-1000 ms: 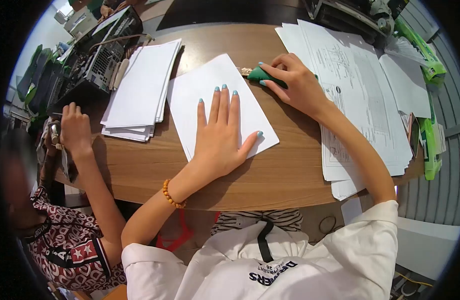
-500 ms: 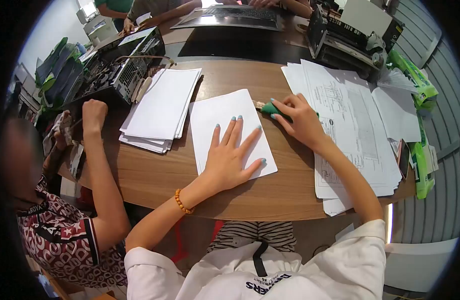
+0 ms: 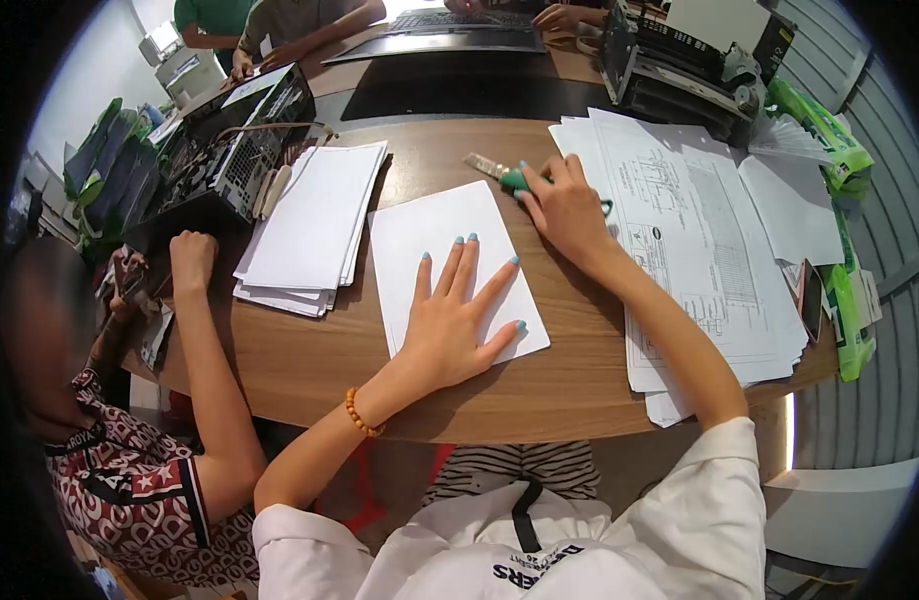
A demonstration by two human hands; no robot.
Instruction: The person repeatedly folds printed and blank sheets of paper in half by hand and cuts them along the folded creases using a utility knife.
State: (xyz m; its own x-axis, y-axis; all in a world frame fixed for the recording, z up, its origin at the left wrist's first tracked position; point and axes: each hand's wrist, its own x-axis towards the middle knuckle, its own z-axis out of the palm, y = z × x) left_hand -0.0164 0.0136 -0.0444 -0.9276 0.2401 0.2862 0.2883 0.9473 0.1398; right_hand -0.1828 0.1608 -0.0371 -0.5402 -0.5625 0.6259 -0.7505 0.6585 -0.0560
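My left hand (image 3: 448, 325) lies flat on a white sheet of paper (image 3: 405, 245), fingers spread and pressing on it. The sheet looks like the top of a thin stack. To its right, my right hand (image 3: 570, 215) has its fingers closed on a green-handled utility knife (image 3: 512, 179), held low over the wooden table. The knife's blade points to the upper left, and part of the handle is hidden under my fingers. A thicker stack of white paper (image 3: 305, 220) lies left of the sheet.
Printed drawings (image 3: 695, 250) cover the table's right side, with a phone (image 3: 811, 300) at their edge. An opened computer case (image 3: 245, 150) stands at the back left, a laptop (image 3: 440, 40) at the far side. A co-worker's arm (image 3: 205, 350) rests on the left.
My right hand has shifted slightly up and left with the knife, whose blade now shows more. My left hand stays flat on the paper. The view has tilted slightly.
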